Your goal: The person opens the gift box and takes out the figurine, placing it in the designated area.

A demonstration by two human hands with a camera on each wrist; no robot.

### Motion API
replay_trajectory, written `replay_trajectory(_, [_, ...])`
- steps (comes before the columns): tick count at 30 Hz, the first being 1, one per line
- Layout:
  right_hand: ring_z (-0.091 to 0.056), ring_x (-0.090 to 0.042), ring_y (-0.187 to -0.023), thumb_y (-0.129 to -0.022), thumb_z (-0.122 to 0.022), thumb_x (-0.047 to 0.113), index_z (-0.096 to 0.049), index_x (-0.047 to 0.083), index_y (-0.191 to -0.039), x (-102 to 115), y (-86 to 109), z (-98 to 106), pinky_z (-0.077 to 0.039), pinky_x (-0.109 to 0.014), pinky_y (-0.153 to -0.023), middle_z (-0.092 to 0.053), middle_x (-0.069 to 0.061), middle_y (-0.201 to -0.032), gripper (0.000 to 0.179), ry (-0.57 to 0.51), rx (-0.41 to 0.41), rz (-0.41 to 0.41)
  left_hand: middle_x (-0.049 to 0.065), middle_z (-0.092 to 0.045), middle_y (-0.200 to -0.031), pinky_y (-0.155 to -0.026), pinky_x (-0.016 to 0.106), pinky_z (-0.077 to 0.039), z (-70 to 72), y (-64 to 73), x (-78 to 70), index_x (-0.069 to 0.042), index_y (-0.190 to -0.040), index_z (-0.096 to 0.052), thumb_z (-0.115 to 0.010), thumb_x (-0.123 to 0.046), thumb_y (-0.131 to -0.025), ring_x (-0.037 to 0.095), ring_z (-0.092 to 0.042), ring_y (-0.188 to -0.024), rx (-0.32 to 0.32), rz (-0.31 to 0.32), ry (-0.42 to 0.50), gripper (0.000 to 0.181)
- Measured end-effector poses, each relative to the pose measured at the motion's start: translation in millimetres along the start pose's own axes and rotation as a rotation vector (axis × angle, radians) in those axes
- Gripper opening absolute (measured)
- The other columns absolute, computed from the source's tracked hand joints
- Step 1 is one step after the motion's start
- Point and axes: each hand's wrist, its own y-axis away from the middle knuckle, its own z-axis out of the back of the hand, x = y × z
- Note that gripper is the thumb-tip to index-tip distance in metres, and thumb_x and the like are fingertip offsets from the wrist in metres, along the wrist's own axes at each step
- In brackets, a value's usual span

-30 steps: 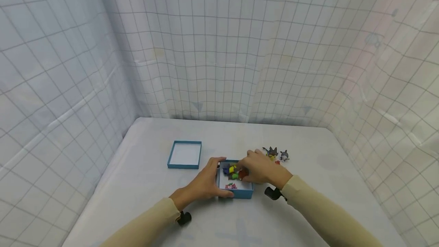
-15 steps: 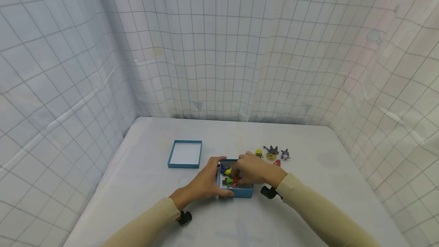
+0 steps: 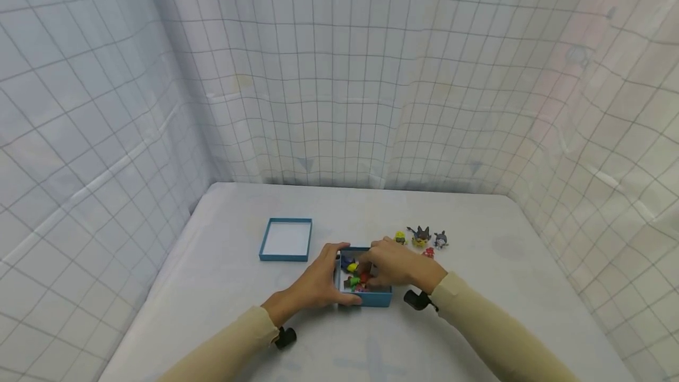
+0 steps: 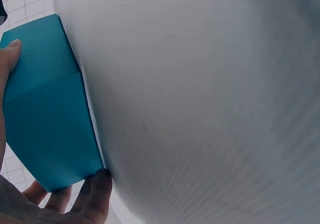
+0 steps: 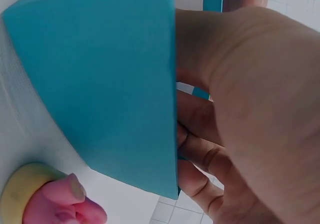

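Note:
My left hand (image 3: 318, 283) grips the left end of a small open teal box (image 3: 375, 299), thumb on the front wall and fingers at the back. In the left wrist view the thumb presses flat on the teal wall (image 4: 50, 129). My right hand (image 3: 395, 261) reaches over the right wall into the box, its fingers curled. Thumb and fingers pinch a red and green toy figurine (image 3: 353, 281); the fingertips are partly hidden. Beside it in the box lies a blue and yellow figurine (image 3: 352, 266). A pink bit shows at the front of the box floor.
A shallow teal lid (image 3: 287, 239) lies white inside up, back left. Behind the right hand are a yellow figurine (image 3: 400, 237), a dark eared one (image 3: 421, 236), a grey-white one (image 3: 441, 240) and a red one (image 3: 429, 252). A pink figurine (image 5: 65, 199) lies beside the box.
My right hand has moved left and slightly nearer with the red and green figurine. The blue and yellow figurine has shifted, and the yellow one behind is uncovered. My left hand stays put.

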Motion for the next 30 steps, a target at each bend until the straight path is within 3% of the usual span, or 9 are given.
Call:
replay_trajectory(9, [-0.058, -0.002, -0.087, -0.097, -0.097, 0.024, -0.089, 0.026, -0.11, -0.9, 5.1, -3.4, -0.047, -0.027, -0.085, -0.084, 0.015, -0.1, 0.016, -0.03, -0.031, 0.002, 0.013, -0.046, -0.173, -0.124, 0.053, -0.056, 0.5, 1.4, 0.9, -0.012, -0.18, -0.032, -0.106, -0.051, -0.084, 0.024, -0.06, -0.143, 0.001, 0.003, 0.021, 0.128])
replay_trajectory(21, [-0.069, -0.012, -0.097, -0.099, -0.094, 0.021, -0.088, 0.023, -0.115, -1.2, 8.2, -2.9, -0.055, -0.031, -0.09, -0.085, 0.011, -0.106, 0.017, -0.066, -0.045, -0.009, 0.014, -0.045, -0.175, -0.127, 0.053, -0.055, 1.8, 2.6, -0.8, -0.014, -0.18, -0.032, -0.107, -0.05, -0.084, 0.026, -0.059, -0.147, -0.004, 0.013, 0.033, 0.127])
replay_trajectory(30, [-0.073, -0.01, -0.106, -0.104, -0.089, 0.023, -0.087, 0.024, -0.119, -3.7, 11.4, -2.5, -0.06, -0.034, -0.096, -0.085, 0.01, -0.112, 0.016, -0.106, -0.069, -0.008, 0.016, -0.044, -0.176, -0.126, 0.056, -0.056, 0.7, 1.3, -2.1, -0.011, -0.18, -0.032, -0.106, -0.05, -0.085, 0.028, -0.06, -0.147, -0.001, 0.01, 0.04, 0.127])
